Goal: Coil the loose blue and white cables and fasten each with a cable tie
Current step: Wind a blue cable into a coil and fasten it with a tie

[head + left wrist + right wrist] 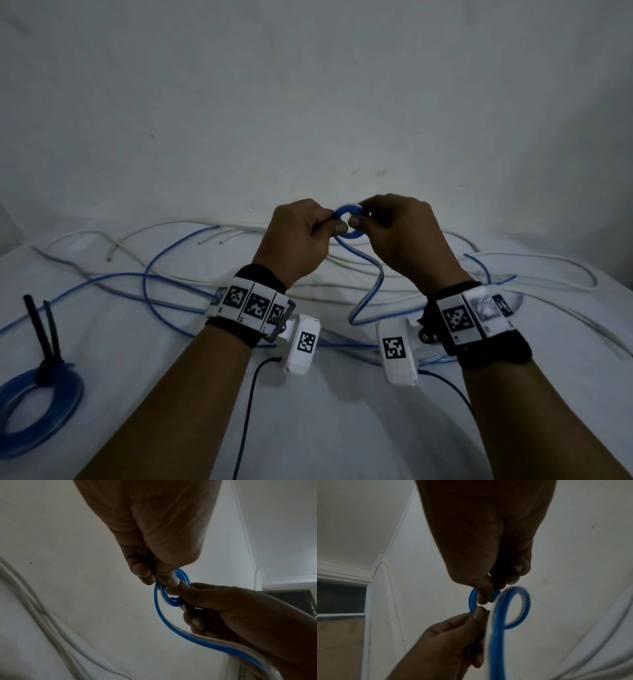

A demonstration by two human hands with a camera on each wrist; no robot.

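Observation:
Both hands are raised above the table and hold a small coil of blue cable [354,235] between them. My left hand [337,226] pinches the coil's left side with thumb and fingers. My right hand [359,221] pinches its right side. In the left wrist view the left hand [163,580] and right hand [186,595] meet at the coil [172,601]. The right wrist view shows a wider loop [526,605] beside the tight coil [472,601], pinched by the right hand [488,596]. The cable's tail [371,291] hangs down to the table.
Loose blue cable [147,284] and white cables [548,260] sprawl across the white table [342,428]. A finished blue coil [68,404] bound with a black cable tie [51,329] lies at the front left. A wall stands close behind.

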